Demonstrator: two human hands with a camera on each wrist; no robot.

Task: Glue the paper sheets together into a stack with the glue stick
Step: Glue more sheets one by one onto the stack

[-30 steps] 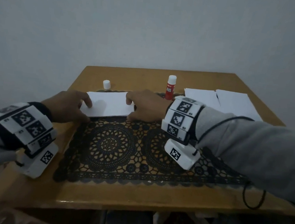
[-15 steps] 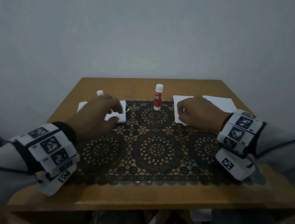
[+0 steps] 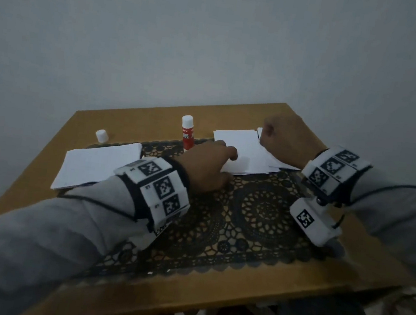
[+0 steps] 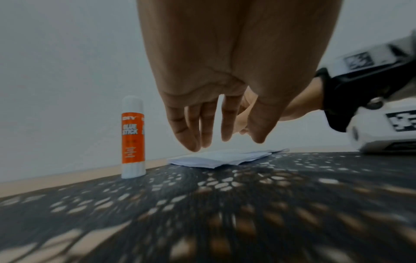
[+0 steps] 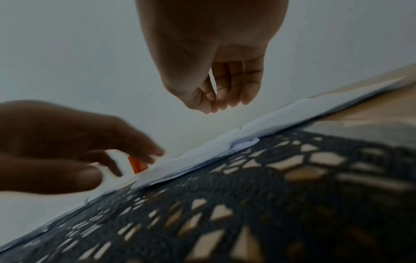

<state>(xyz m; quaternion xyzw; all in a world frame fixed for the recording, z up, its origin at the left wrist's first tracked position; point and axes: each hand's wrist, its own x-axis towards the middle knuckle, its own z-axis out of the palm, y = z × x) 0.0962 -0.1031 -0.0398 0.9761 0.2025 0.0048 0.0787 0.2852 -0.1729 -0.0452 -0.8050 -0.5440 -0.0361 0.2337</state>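
A red-and-white glue stick [image 3: 187,133] [image 4: 133,137] stands upright and uncapped at the back of the lace mat. The glued stack of white sheets [image 3: 97,165] lies to its left with no hand on it. Loose white sheets [image 3: 240,140] [image 4: 220,157] [image 5: 270,121] lie to the right. My left hand [image 3: 229,154] [image 4: 216,140] reaches across to them, fingers straight, tips at the top sheet's near left part. My right hand [image 3: 266,135] [image 5: 216,105] hovers over the sheets' right side. Its fingers are curled against the thumb and nothing shows between them.
The glue stick's white cap [image 3: 101,135] stands at the back left of the wooden table [image 3: 128,122]. A black lace mat [image 3: 260,215] covers the table's middle. A grey wall rises right behind the table. A cable loop hangs off the right edge.
My left hand let go of the glued stack on the left and crossed over to the loose sheets on the right. The right hand drew back to the sheets' far right side.
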